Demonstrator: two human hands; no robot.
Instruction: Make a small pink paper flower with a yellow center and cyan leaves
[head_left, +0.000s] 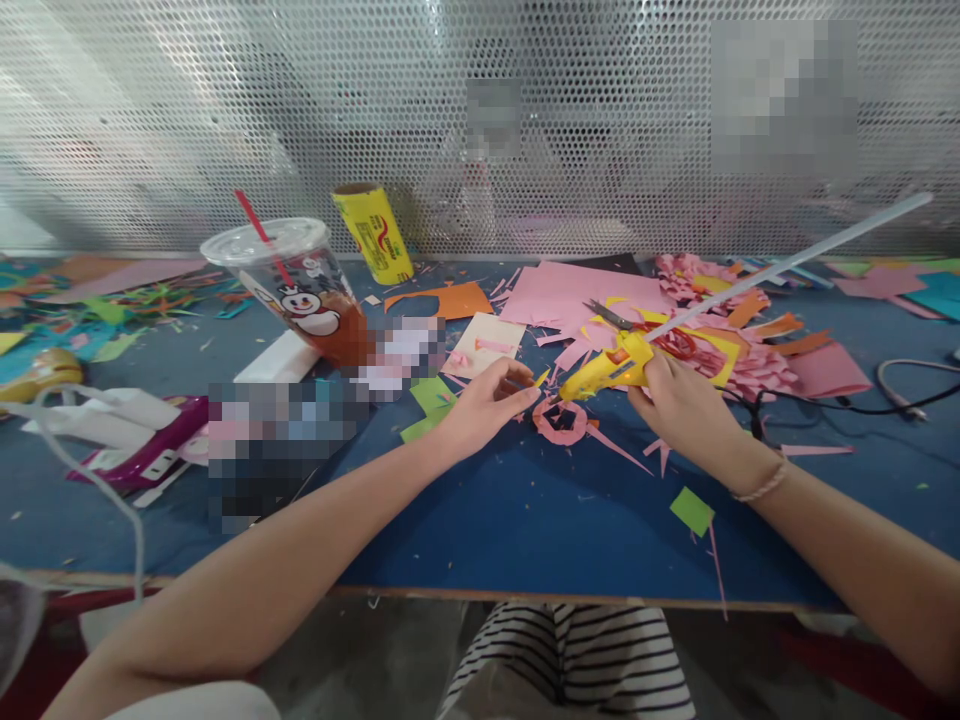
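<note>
My right hand [686, 410] is wrapped round a yellow hot glue gun [611, 367]. From the gun's back a long translucent glue stick [795, 262] slants up to the right. Its nozzle points down to the left, just above a pink paper ring [585, 424] on the blue table. Left of the ring, my left hand [487, 400] has its fingers curled, thumb and fingertips pinching a small yellow paper piece [541, 379]. Behind the gun lie scissors [675, 340] with red handles, on pink and yellow paper.
A tilted-looking drink cup [300, 290] with a red straw stands at the left, near a yellow cardboard tube [375, 232]. A purple glue gun-like device [142, 455] lies further left. Pink sheets [577, 290], fringed paper and scraps cover the back. A black cable [825, 403] runs right.
</note>
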